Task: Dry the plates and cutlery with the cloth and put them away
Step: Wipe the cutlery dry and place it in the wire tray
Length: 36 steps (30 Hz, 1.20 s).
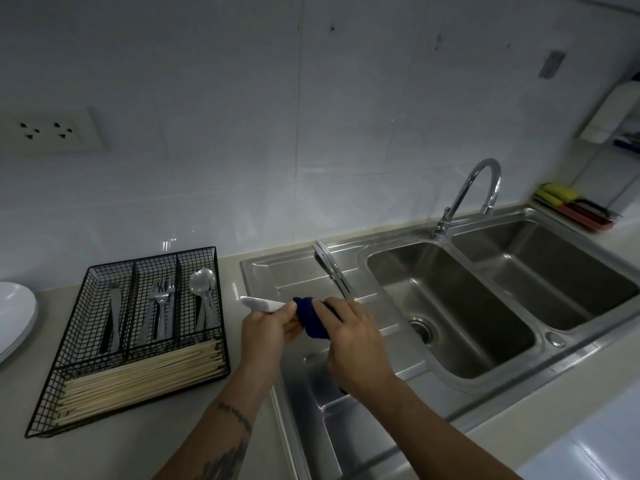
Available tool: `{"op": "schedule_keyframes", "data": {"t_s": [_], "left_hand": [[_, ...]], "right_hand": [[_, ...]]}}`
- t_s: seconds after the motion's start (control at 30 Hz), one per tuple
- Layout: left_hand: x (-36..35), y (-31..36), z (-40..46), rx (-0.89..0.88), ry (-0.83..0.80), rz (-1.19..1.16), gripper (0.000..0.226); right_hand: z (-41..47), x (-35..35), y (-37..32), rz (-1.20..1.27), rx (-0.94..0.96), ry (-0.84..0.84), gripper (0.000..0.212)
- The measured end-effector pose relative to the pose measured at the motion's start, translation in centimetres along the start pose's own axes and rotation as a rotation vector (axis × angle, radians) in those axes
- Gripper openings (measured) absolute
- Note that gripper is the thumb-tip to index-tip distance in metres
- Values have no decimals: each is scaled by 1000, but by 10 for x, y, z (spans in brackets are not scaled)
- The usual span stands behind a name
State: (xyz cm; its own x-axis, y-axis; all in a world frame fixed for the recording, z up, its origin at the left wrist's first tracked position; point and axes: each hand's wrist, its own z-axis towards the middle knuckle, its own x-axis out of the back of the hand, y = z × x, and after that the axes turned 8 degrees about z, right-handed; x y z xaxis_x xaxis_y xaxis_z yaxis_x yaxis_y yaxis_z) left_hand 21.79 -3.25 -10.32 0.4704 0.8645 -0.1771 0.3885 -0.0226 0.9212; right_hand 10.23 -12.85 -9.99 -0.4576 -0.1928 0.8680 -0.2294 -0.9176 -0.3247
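My left hand (265, 332) pinches a table knife (259, 304) whose blade tip points left over the edge of the draining board. My right hand (349, 336) grips a dark blue cloth (310, 318) wrapped round the knife's other end. Two more pieces of cutlery (334, 268) lie on the steel draining board (294, 275) behind my hands. A black wire cutlery basket (138, 336) on the counter to the left holds knives, forks (162, 299), spoons (202, 284) and several wooden chopsticks (145, 379). White plates (14, 313) are stacked at the far left edge.
A double steel sink (467, 306) with a curved tap (467, 192) lies to the right. Sponges on a red tray (571, 206) sit at the back right corner. A wall socket (52, 131) is on the tiled wall at left.
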Motion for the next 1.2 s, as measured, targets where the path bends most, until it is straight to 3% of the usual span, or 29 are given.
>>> {"op": "schedule_keyframes", "data": {"t_s": [0.27,0.7,0.97,1.2], "left_hand": [[19,5,2,158,68,-235,22],[23,9,11,138,91,-155,22],[-1,7,9,156,274,-246,17],[-3,18,1,124,453,-331,17]], "right_hand": [[-3,-7,5,-65,11,-37,76],[16,-21,8,-27,89,-168,89],[22,-21,48,33,82,-194,86],[45,-33,30,159,233,-220,96]]}}
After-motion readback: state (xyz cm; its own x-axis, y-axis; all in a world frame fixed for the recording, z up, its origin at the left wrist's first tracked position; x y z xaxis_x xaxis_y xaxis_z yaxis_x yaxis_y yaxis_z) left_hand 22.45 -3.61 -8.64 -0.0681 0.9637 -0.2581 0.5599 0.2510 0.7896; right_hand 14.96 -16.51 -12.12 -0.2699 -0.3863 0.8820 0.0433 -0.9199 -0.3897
